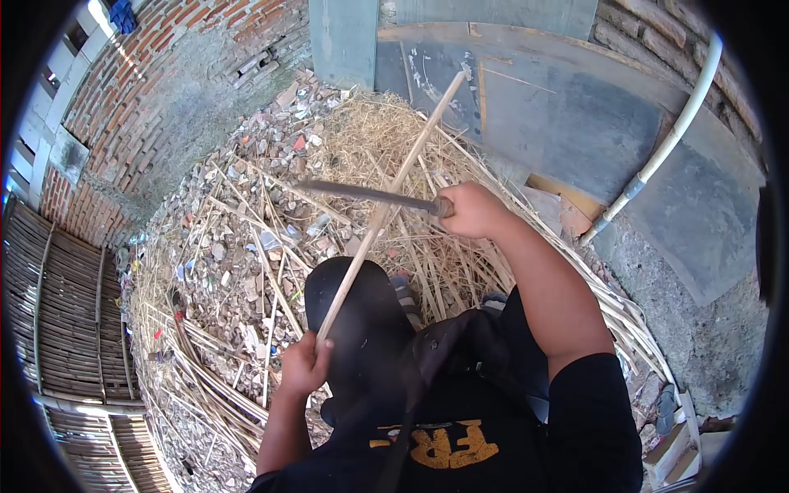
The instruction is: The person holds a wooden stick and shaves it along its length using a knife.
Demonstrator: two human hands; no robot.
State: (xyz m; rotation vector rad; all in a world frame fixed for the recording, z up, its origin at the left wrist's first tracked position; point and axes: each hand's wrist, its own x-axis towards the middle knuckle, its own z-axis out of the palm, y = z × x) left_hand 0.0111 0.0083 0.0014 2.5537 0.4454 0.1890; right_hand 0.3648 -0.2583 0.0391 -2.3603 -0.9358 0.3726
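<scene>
A long pale bamboo strip point(352, 275) slants up and away from me across my dark-clothed knee. Its near end is gripped in my left hand point(306, 366), with the fingers wrapped round it. My right hand point(475, 210) is closed on the short handle of a machete point(349, 191). The dark, narrow blade points left and crosses the strip around its middle. Whether the edge touches the wood, I cannot tell. Beneath both lies a heap of straw-coloured shavings point(370, 131).
Rubble and litter point(222, 238) cover the ground, with loose bamboo strips point(214, 370) lying at left. Grey panels point(567, 123) lean on the wall at the back right, beside a white pipe point(678, 127). A brick wall point(177, 74) and a slatted bamboo screen point(74, 304) stand left.
</scene>
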